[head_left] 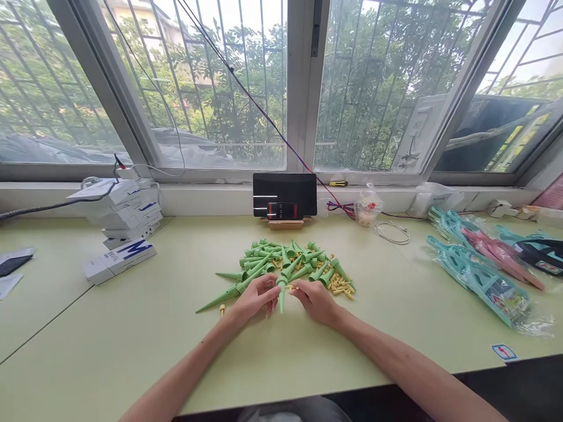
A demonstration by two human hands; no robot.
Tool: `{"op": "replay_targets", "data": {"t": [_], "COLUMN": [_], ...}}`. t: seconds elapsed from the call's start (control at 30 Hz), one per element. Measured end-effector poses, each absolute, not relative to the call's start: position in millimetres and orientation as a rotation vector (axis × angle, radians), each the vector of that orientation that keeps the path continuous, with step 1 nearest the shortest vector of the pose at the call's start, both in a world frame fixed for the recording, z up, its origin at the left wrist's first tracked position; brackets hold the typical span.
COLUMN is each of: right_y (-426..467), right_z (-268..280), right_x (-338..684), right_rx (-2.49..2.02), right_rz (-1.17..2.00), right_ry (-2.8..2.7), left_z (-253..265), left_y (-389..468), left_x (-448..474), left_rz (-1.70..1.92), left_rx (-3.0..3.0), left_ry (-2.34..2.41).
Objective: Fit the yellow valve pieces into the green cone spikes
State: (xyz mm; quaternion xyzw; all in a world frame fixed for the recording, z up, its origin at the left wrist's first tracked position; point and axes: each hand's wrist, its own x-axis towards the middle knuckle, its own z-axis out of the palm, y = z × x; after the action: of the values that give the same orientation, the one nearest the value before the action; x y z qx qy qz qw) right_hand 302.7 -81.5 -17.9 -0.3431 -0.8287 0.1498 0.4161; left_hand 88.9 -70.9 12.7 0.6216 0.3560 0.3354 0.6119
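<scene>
— Where's the light green, tapered plastic spike (282, 296)?

— At the fingertips of the left hand (257, 296), which pinch it near its collar. Its long axis runs toward the wearer, narrow tip nearest the body.

— And the right hand (317, 300)?

— Thumb and forefinger look closed on a small yellow plastic peg (291, 287) (mostly hidden, so I'm judging by the bit that shows).

— How do the two lie?

— The peg is just right of the spike's collar, crosswise to that long axis. Whether they touch, I can't tell. The left hand is nearer the spike; the right is just beside it.

— Beyond them?

— A heap of similar green spikes (285, 258), with loose yellow pegs (342, 287) at its right.
</scene>
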Motion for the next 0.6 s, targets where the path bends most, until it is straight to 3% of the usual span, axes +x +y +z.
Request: {"op": "replay_targets", "data": {"t": [0.6], "right_y": [-79.6], "right_z": [-20.7], "right_x": [304.8], "right_rx": [-0.876], "right_rz": [0.434], "right_ry": [-2.062], "left_z": [14.8], "left_y": [-73.1], "left_x": [90.7], "left_rz": [0.813], "left_rx": [1.538], "left_ry": [0.774]}}
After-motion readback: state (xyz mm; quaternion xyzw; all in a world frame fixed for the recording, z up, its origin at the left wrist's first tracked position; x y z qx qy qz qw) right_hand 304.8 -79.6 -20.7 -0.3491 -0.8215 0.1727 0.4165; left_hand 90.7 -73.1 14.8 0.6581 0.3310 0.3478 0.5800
